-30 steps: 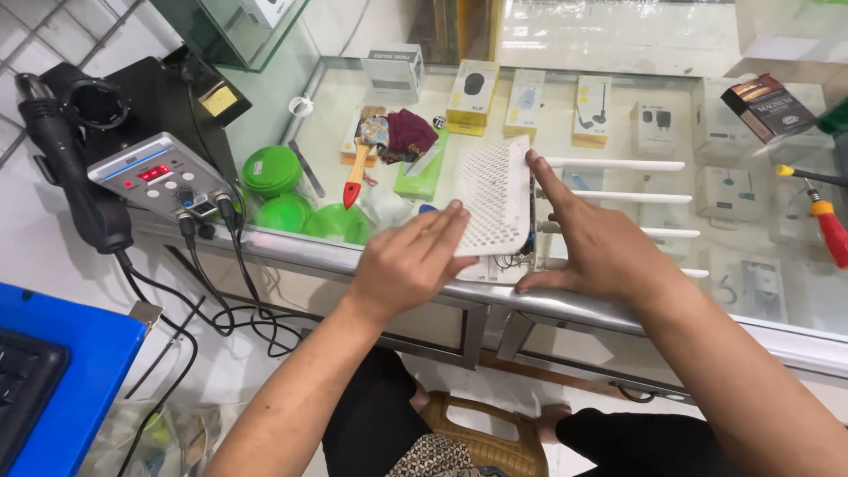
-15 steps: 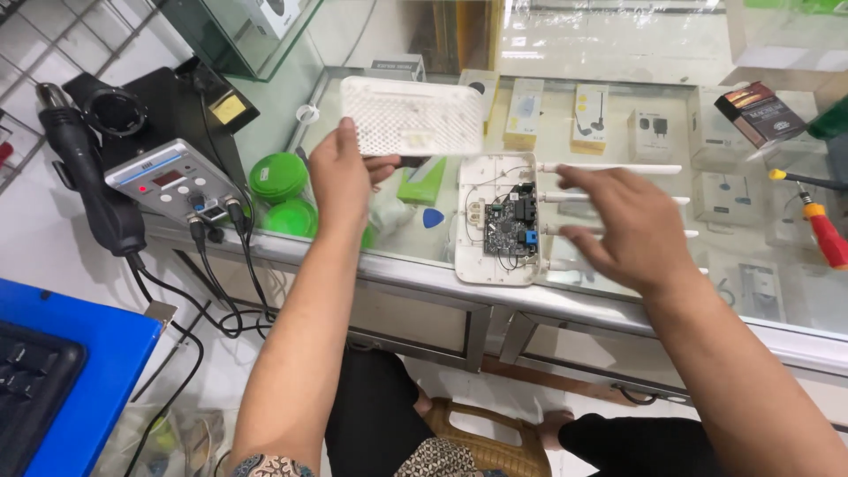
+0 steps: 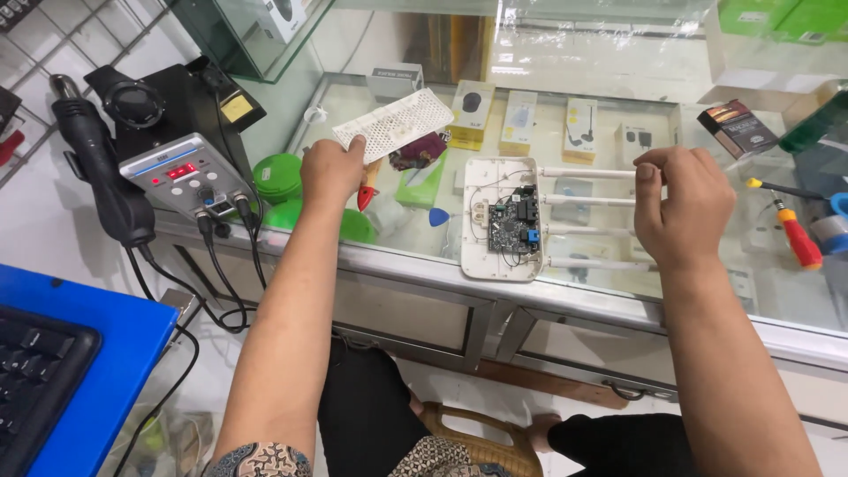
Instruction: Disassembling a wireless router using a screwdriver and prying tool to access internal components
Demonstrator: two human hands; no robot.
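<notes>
Left hand pinches one corner of the perforated white cover, fingers closed on it, and holds it up off the counter and away to the left, which leaves the opened unit clear. The cover is tilted, long edge running up to the right.

Right hand is loosely curled over the tips of the white antennas. Whether it actually grips one is unclear; likely it steadies the unit so it doesn't slide on the glass.

The router base lies flat on the glass counter, open side up, dark circuit board exposed at the centre, thin wires running off it, four antennas sticking out to the right.

Nearby: blue pick just left of the base, red-handled screwdriver below the left hand, green round tubs further left. Hot-air rework station with its black handpiece sits at the counter's left end, well apart from the board. A second red-handled screwdriver lies at the far right.
</notes>
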